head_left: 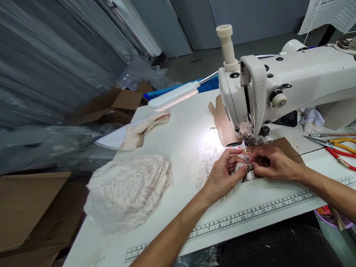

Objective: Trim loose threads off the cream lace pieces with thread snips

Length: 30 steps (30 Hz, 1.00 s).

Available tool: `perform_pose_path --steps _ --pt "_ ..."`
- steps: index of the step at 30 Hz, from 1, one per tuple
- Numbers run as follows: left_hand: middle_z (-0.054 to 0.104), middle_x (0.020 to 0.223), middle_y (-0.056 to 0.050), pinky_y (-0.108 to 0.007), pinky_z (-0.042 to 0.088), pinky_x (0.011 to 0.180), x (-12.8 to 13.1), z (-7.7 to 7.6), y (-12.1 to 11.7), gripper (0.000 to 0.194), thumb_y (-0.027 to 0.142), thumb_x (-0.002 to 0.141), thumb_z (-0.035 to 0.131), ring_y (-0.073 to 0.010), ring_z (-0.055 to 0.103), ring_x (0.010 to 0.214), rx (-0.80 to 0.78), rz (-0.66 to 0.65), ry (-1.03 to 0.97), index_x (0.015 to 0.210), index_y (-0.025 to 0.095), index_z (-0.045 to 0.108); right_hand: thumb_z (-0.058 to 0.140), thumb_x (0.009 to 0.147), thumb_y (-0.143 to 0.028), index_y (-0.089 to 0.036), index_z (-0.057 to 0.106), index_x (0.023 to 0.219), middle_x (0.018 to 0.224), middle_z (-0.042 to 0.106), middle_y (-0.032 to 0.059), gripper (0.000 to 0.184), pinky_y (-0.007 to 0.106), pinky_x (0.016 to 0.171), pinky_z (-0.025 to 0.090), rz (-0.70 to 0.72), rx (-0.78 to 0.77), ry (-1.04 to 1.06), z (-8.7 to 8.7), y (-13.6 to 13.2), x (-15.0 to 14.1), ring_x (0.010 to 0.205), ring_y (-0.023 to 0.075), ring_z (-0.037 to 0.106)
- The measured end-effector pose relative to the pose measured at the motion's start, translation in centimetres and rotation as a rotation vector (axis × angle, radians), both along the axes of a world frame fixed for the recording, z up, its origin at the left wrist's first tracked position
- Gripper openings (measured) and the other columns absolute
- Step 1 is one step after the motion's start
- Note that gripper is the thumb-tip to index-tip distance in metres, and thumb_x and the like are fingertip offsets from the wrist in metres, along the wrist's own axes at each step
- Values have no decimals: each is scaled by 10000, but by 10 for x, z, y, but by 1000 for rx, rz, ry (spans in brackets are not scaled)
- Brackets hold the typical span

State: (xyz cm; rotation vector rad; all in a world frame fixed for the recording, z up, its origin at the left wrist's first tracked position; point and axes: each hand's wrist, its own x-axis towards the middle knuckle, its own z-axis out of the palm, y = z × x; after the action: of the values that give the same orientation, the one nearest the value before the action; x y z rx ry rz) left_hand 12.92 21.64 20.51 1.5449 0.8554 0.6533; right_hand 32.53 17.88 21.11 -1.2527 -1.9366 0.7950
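Note:
A white lace piece (207, 167) lies at the front of the sewing machine (300, 78), partly hidden under my fingers. My left hand (225, 172) pinches the lace edge between thumb and fingers, just before the presser foot (248, 141). Close beside it, my right hand (274, 162) is closed with its fingertips on the same lace edge. Beneath the hands shows a brown sheet (286, 146) taped to the machine bed. The needle area is lit, but the needle itself is too small to make out.
A stack of lace pieces (130, 189) rests at the table's left. Behind it lies beige cloth (136, 135). A lamp (175, 95) reaches over the table. Pliers (330, 141) and red-handled scissors (340, 157) lie at right. A printed ruler (244, 217) follows the front edge. Cardboard boxes (30, 207) stand left.

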Motion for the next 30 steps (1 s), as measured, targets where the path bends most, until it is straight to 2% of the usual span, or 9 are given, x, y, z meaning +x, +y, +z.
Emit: perform_pose_path --steps 3,11,18,21,24,26,28,30 --pt "695 791 -1 -245 476 599 0 1 0 358 259 776 695 -95 596 628 -29 -3 8 1067 177 503 577 838 -209 -169 633 843 739 648 23 69 283 625 430 34 28 -27 -4 0 -1 660 133 567" --pt "663 766 14 -237 395 539 1 5 0 330 250 785 667 -70 493 566 -10 -16 29 1063 177 506 543 832 -179 -187 558 763 689 570 2 71 287 611 399 37 110 -10 -7 2 -5 624 122 495" --pt "630 743 33 -242 428 581 1 2 1 354 244 773 662 -80 526 597 -31 -65 -14 1081 173 504 549 822 -202 -196 520 750 659 518 -12 77 296 609 396 -171 -8 57 -5 1 -9 594 118 455" --pt "649 775 6 -251 441 598 -1 4 3 349 301 790 659 -95 550 627 -47 -74 -8 1092 160 555 539 831 -207 -201 516 766 674 521 -13 69 288 595 408 -110 -49 87 -3 0 -7 593 116 461" --pt "665 794 -29 -255 426 590 -3 10 4 247 351 831 614 -113 543 662 3 -80 95 964 149 665 533 827 -196 -206 503 769 787 572 28 67 307 669 453 -38 35 118 -2 -2 -8 742 153 539" --pt "643 736 -21 -251 401 569 -4 15 5 227 347 856 582 -112 508 644 64 -110 183 849 150 694 524 829 -184 -208 474 763 872 594 55 86 311 685 469 -10 93 191 -2 -4 -12 810 164 562" --pt "596 662 1 -242 383 555 -6 19 5 232 317 870 560 -104 472 613 119 -157 232 760 152 680 499 836 -166 -210 450 779 869 597 48 87 277 612 459 39 65 299 -3 -7 -17 726 132 554" --pt "574 637 12 -234 380 550 -8 23 6 239 288 878 545 -97 459 599 143 -196 244 715 154 658 494 839 -165 -207 456 807 772 569 7 65 245 530 417 93 -20 353 -2 -8 -20 605 99 500"
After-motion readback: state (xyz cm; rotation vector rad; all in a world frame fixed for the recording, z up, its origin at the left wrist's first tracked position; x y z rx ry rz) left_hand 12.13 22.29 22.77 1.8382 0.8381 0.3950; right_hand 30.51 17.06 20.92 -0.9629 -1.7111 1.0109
